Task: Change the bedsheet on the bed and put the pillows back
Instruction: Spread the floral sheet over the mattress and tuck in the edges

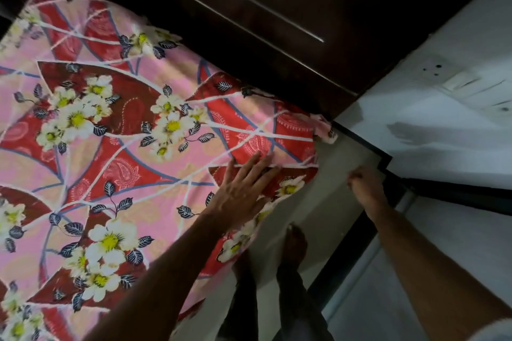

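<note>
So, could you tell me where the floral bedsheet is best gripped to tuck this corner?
Probably the loose flap of the floral bedsheet sticking out by the dark headboard, pinched from the floor side, while the left hand presses flat.

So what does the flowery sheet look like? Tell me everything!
The bedsheet looks like soft printed cloth: pink and red patches, white lines, cream flowers with yellow middles, dark leaves. It lies spread nearly flat over the bed, beside a dark wooden headboard. Its near corner drapes over the edge toward the floor. The left hand presses flat on that corner. The right hand is off the sheet.
</note>
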Tool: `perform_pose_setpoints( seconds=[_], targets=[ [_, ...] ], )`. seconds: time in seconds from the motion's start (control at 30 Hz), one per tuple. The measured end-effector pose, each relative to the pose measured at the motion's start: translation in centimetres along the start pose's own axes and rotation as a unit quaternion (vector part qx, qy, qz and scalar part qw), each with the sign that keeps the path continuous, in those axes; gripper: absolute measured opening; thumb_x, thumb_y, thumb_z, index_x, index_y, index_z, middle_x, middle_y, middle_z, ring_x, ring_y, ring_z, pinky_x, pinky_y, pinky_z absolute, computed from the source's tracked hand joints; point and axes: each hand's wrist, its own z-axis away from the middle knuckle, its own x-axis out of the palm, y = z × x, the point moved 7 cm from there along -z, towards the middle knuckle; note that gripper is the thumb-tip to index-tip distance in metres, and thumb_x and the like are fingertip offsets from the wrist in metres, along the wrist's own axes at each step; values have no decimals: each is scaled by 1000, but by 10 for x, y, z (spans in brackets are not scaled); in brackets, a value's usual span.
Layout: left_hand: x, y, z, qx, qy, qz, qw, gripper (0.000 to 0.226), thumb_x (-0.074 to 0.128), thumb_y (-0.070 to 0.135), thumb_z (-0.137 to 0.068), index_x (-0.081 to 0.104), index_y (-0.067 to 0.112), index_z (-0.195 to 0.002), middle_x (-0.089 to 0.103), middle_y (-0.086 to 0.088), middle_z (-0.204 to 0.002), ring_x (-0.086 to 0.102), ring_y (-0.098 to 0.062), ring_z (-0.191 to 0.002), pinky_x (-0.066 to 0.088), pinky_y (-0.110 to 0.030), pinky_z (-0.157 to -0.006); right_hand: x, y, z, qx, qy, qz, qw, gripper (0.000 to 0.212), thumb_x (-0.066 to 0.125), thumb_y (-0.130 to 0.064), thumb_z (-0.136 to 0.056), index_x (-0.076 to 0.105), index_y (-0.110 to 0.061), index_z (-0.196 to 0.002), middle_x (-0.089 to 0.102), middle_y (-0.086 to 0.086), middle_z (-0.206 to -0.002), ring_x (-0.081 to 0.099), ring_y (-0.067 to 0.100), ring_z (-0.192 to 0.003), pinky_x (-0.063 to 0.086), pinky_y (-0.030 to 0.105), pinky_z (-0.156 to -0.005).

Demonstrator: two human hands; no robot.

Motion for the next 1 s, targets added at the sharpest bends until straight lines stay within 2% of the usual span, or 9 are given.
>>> perform_pose_setpoints(
  seconds=[0.07,0.2,0.33,0.4,0.6,0.7,0.77,0.83,1.0],
  targets=[
    [-6,-6,-1,-18,16,31,999,68,48,43,-102,21,24,-162,11,-4,-171,14,-25,-157,26,-64,-118,3,-9,7,-21,-41,-3,999,22,58,-10,-96,56,-18,-75,63,3,-75,65,34,-83,53,44,-77],
    [-15,-21,5,-70,55,69,994,61,51,36,-101,33,20,-157,22,-5,-168,20,-26,-155,32,-61,-116,11,-86,61,-194,-45,47,979,15,57,-25,-99,56,-18,-86,61,-6,-77,57,10,-70,36,25,-56],
    [-14,-58,30,-206,25,90,974,79,47,49,-99,9,24,-163,-6,0,-172,-7,-29,-157,11,-71,-120,44,-169,104,-426,0,99,899,4,59,-16,-96,58,-14,-99,57,-1,-97,58,17,-87,49,32,-67],
    [-13,-77,50,-268,18,120,956,84,48,52,-98,4,25,-164,-15,1,-170,-17,-30,-156,3,-71,-117,76,-203,119,-508,10,198,838,18,58,-21,-92,57,-16,-110,56,3,-108,55,23,-99,51,41,-80],
    [25,-133,165,-450,-11,207,869,98,50,68,-94,-6,26,-163,-26,4,-168,-22,-30,-155,10,-75,-114,193,-249,180,-653,-107,442,605,62,57,-53,-91,48,-24,-145,41,3,-155,35,29,-145,31,57,-114],
    [52,-149,239,-511,-4,221,831,97,47,70,-93,-2,25,-163,-19,6,-169,-15,-29,-156,16,-75,-114,247,-215,211,-721,-204,545,376,75,68,-60,-77,51,-29,-143,47,-1,-152,45,29,-140,37,62,-108],
    [74,-157,292,-555,-3,234,799,95,35,75,-92,-4,25,-163,-18,5,-170,-13,-30,-157,12,-75,-116,269,-187,235,-744,-252,575,228,74,62,-55,-81,41,-32,-148,36,-2,-159,32,31,-147,29,67,-112],
    [91,-162,349,-587,8,241,773,94,25,77,-91,-3,25,-163,-17,3,-170,-13,-32,-156,11,-76,-116,289,-174,257,-758,-278,568,159,64,48,-52,-87,39,-35,-148,33,-3,-161,26,29,-150,16,65,-118],
    [143,-158,478,-637,23,285,716,95,21,80,-88,-13,30,-161,-30,4,-163,-19,-30,-154,8,-73,-117,343,-203,290,-739,-303,552,238,47,45,-48,-99,41,-36,-145,30,-7,-162,34,17,-147,26,42,-114]
  ],
)
